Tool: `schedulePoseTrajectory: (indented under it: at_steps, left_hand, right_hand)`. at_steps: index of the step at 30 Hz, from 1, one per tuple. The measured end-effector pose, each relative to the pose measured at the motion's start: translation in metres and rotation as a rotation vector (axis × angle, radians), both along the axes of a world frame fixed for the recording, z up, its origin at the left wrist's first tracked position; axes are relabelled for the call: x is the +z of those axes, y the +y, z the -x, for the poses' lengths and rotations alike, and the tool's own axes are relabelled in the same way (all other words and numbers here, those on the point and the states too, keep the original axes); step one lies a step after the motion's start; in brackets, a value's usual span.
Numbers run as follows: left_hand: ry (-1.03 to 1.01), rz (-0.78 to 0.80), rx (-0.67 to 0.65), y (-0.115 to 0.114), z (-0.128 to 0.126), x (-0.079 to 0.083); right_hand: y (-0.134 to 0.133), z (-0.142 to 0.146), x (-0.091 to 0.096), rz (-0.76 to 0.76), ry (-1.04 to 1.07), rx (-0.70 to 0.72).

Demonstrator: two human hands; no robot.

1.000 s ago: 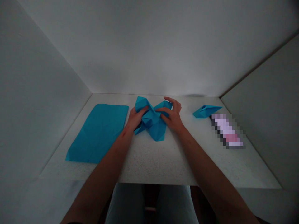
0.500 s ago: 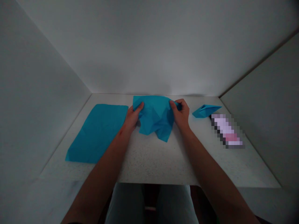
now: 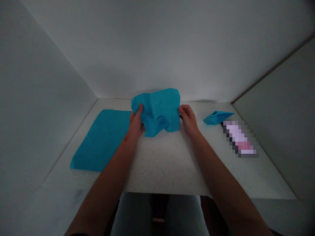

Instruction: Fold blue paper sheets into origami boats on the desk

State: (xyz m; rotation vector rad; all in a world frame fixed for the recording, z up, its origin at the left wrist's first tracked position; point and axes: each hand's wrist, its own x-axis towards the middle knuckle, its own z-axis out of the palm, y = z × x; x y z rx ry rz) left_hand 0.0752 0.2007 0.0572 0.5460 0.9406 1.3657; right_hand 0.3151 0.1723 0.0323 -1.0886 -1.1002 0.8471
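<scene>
A creased blue paper sheet (image 3: 158,109) is held up over the middle of the white table (image 3: 167,164), partly unfolded. My left hand (image 3: 136,124) pinches its left edge. My right hand (image 3: 188,118) grips its right edge. The sheet's lower corner hangs close to the tabletop. Both forearms reach in from the near edge.
A flat stack of blue paper (image 3: 104,139) lies at the left. A small folded blue paper figure (image 3: 216,117) sits at the right, beside a blurred pink and white object (image 3: 240,139). White walls close in the table at the back and on both sides.
The crumpled, folded paper has been pulled apart and lifted. My hands moved outward to its edges and it now stands more open and higher above the table.
</scene>
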Motion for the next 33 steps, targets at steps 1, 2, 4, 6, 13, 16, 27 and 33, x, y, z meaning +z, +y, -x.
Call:
schedulePoseTrajectory:
  at_steps: [1,2,4,6,13,16,27,33]
  left_hand:
    - [0.024,-0.033,0.031,0.0,-0.001,-0.001]
    - [0.045,-0.069,0.059,0.0,-0.002,-0.002]
    - [0.08,-0.125,0.079,0.001,-0.003,-0.005]
    - [0.115,-0.164,0.069,0.003,-0.002,-0.01]
    - [0.592,-0.258,0.226,0.01,0.012,-0.023]
    - [0.72,-0.277,0.237,0.01,0.018,-0.021]
    - [0.98,-0.325,0.205,0.008,0.044,-0.003]
    - [0.962,-0.188,0.231,-0.013,0.097,0.005]
  right_hand:
    - [0.0,-0.002,0.0,-0.024,-0.001,-0.046]
    - [0.001,-0.003,0.0,-0.043,-0.005,-0.086]
    - [0.002,-0.006,-0.002,-0.061,-0.04,-0.144]
    - [0.002,-0.006,-0.003,-0.059,-0.096,-0.17]
    - [-0.005,-0.003,0.002,-0.113,-0.215,-0.3]
    - [-0.008,-0.007,0.005,-0.111,-0.204,-0.337]
    - [-0.004,-0.024,0.003,-0.066,-0.157,-0.333]
    - [-0.005,-0.015,0.0,-0.023,-0.127,-0.269]
